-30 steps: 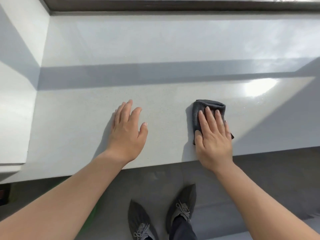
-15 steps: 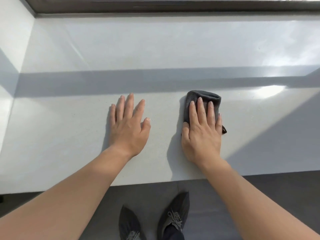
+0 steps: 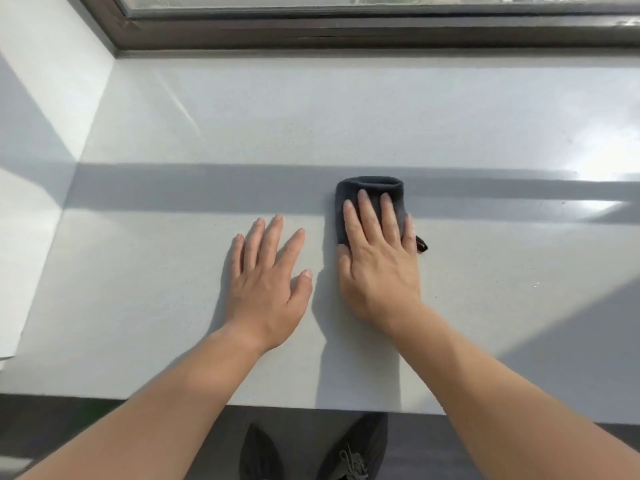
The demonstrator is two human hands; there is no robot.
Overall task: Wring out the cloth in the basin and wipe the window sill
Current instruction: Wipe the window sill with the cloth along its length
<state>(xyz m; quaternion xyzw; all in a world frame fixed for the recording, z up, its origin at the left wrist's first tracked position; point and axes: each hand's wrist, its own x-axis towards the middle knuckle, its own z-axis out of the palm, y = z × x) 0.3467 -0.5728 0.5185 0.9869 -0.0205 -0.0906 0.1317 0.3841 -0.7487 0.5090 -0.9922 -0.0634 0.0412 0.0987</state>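
Note:
A folded dark grey cloth [image 3: 370, 188] lies on the wide white window sill [image 3: 346, 116], near its middle. My right hand [image 3: 377, 258] presses flat on the cloth with straight fingers and covers its near half. To its left my left hand [image 3: 266, 282] rests palm down on the bare sill, fingers spread. No basin is in view.
The dark window frame [image 3: 346, 32] runs along the back of the sill. A white side wall [image 3: 38, 133] closes the left end. The sill's front edge is close to me, with grey floor and my two dark shoes [image 3: 311, 452] below it.
My right hand has pushed the cloth away from the front edge toward the window. My left hand has slid forward on the sill too. The view has tilted up and the window frame shows.

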